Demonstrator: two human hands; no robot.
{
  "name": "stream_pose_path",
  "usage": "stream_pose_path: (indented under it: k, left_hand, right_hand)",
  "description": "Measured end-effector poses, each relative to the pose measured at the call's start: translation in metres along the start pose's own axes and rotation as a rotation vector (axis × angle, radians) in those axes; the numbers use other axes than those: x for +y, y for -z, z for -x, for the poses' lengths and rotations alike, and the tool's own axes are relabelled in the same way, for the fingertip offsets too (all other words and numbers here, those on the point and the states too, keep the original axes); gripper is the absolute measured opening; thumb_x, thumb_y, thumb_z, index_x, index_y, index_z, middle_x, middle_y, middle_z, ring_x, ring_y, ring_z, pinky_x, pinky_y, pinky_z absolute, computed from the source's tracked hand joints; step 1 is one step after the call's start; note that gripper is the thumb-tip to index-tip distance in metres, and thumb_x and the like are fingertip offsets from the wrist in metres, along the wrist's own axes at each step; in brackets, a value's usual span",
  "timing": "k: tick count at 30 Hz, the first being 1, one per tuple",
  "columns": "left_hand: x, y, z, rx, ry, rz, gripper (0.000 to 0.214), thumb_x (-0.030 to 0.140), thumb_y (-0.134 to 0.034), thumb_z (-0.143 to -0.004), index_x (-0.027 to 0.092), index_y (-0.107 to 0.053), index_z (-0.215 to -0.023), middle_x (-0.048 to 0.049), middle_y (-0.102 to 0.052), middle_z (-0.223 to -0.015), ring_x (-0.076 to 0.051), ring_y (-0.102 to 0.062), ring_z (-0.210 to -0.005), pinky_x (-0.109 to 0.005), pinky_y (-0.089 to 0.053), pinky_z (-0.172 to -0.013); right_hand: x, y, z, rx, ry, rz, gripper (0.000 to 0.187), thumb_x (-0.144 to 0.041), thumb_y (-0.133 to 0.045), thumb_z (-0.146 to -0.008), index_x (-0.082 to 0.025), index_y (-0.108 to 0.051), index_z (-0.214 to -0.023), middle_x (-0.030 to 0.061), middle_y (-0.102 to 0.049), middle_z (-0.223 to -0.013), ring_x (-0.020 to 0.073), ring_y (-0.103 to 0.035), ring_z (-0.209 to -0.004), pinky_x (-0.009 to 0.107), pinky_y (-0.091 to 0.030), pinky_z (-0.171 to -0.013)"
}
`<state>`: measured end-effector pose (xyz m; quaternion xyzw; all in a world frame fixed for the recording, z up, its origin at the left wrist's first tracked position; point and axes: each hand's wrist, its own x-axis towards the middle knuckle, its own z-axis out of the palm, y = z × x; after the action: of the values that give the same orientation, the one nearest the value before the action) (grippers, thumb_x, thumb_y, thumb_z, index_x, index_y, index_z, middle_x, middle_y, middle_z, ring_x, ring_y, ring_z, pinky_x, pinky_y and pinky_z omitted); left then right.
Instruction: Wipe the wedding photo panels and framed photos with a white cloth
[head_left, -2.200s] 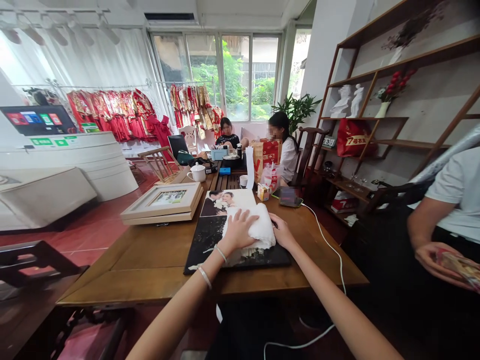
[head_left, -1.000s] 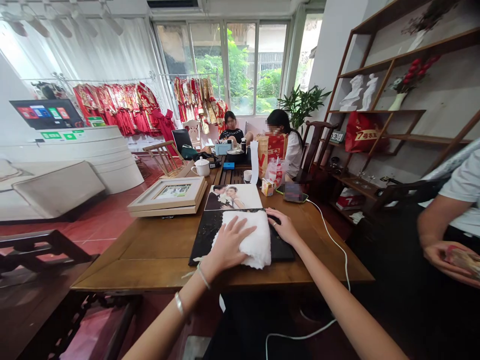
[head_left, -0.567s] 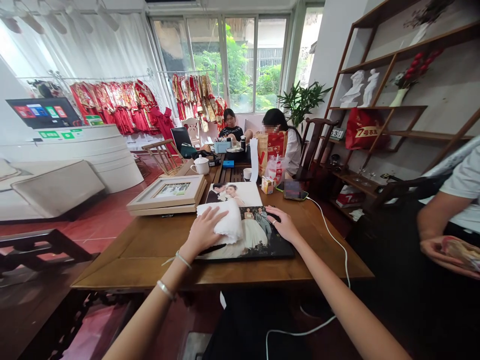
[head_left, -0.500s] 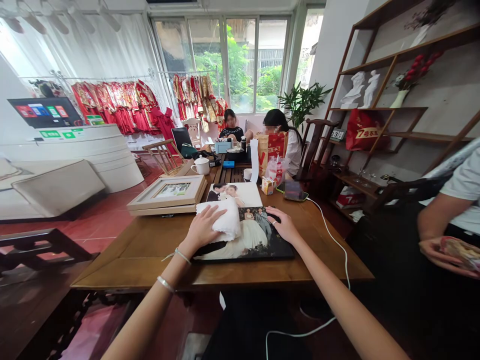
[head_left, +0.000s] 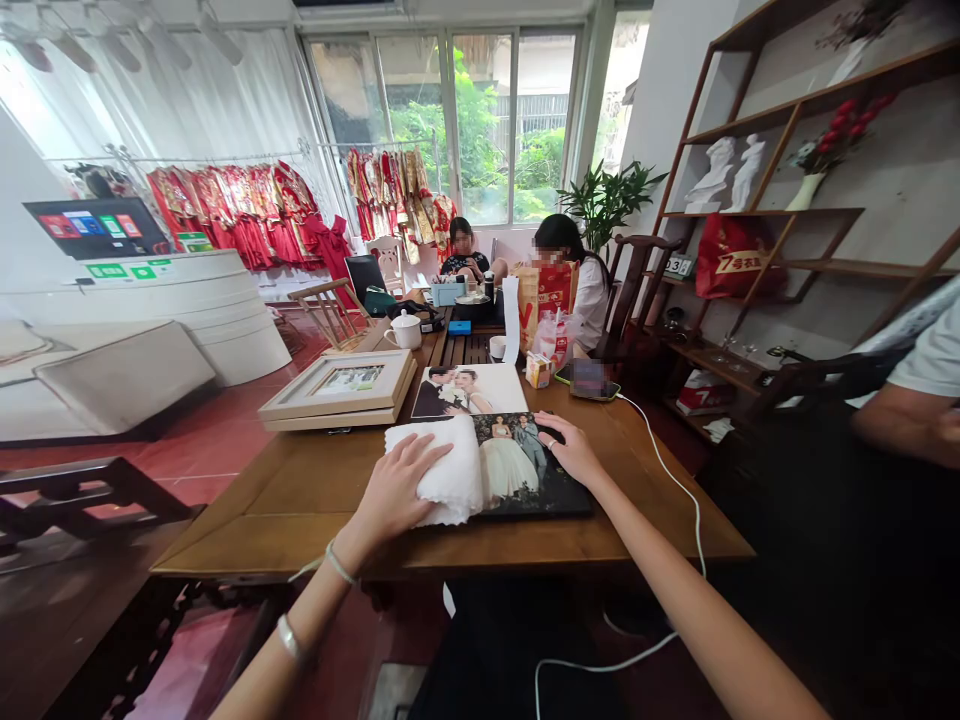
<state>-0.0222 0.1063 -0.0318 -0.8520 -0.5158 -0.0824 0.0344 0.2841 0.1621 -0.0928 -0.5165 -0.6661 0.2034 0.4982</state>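
Note:
My left hand (head_left: 397, 487) lies flat, fingers spread, on a white cloth (head_left: 448, 470) that covers the left part of a large dark wedding photo panel (head_left: 525, 470) lying on the wooden table (head_left: 300, 505). At the panel's right edge my right hand (head_left: 571, 450) rests with its fingers stretched out, holding nothing. A second wedding photo print (head_left: 469, 390) lies just beyond the panel.
Stacked picture frames (head_left: 341, 388) sit at the table's left. A phone (head_left: 592, 380) with a white cable (head_left: 675, 480), a teapot (head_left: 406, 330), bags and snacks lie farther back. Two people sit at the far end; another person's arm (head_left: 911, 425) is at the right. Shelves line the right wall.
My left hand has slid the white cloth from the panel's right and middle to its left side, uncovering the couple in the photo. The right hand stayed at the right edge.

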Motion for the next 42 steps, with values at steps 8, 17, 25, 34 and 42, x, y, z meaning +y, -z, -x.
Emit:
stream_pose_path:
  k: [8,17,25,34,42]
  left_hand:
    - [-0.022,-0.009,-0.060,0.027,-0.051,0.017,0.059,0.031,-0.054,-0.078,0.028,-0.041,-0.135,-0.0038,-0.039,-0.144,-0.027,-0.029,-0.134,-0.044,-0.028,-0.107]
    - [-0.023,-0.009,-0.022,0.040,-0.091,0.068,0.066,0.023,-0.056,-0.069,0.024,-0.043,-0.134,-0.0073,-0.041,-0.141,-0.031,-0.029,-0.132,-0.047,-0.028,-0.107]
    - [-0.014,-0.004,0.017,0.025,-0.080,0.089,0.072,0.016,-0.052,-0.064,0.029,-0.042,-0.134,-0.0045,-0.039,-0.142,-0.031,-0.026,-0.134,-0.048,-0.029,-0.106]
    - [-0.007,-0.009,-0.055,-0.031,-0.076,0.039,0.061,0.030,-0.055,-0.076,0.025,-0.041,-0.135,-0.0092,-0.037,-0.144,-0.033,-0.024,-0.135,-0.052,-0.027,-0.106]
    - [0.024,-0.009,-0.073,-0.043,-0.044,0.021,0.065,0.040,-0.059,-0.076,0.024,-0.040,-0.136,-0.0119,-0.037,-0.143,-0.036,-0.023,-0.134,-0.056,-0.029,-0.102]
  right_hand:
    - [-0.003,0.002,0.001,-0.018,-0.015,-0.001,0.034,-0.023,-0.054,-0.076,-0.021,-0.069,-0.107,0.0076,-0.064,-0.121,0.0242,-0.053,-0.121,0.046,-0.035,-0.108]
    - [-0.004,0.002,0.001,-0.021,-0.026,-0.003,0.035,-0.022,-0.054,-0.076,-0.022,-0.068,-0.109,0.0064,-0.063,-0.123,0.0228,-0.052,-0.122,0.044,-0.035,-0.108]
    - [-0.001,0.000,0.000,-0.006,-0.017,0.000,0.033,-0.022,-0.055,-0.076,-0.023,-0.069,-0.105,0.0061,-0.064,-0.121,0.0241,-0.053,-0.121,0.046,-0.035,-0.108]
    - [0.000,0.000,0.000,-0.015,-0.014,0.019,0.033,-0.020,-0.054,-0.077,-0.021,-0.069,-0.106,0.0074,-0.064,-0.120,0.0239,-0.053,-0.121,0.047,-0.034,-0.108]
    - [0.003,-0.001,0.000,-0.009,-0.007,0.031,0.033,-0.021,-0.055,-0.077,-0.022,-0.069,-0.107,0.0069,-0.063,-0.122,0.0235,-0.054,-0.120,0.046,-0.035,-0.108]
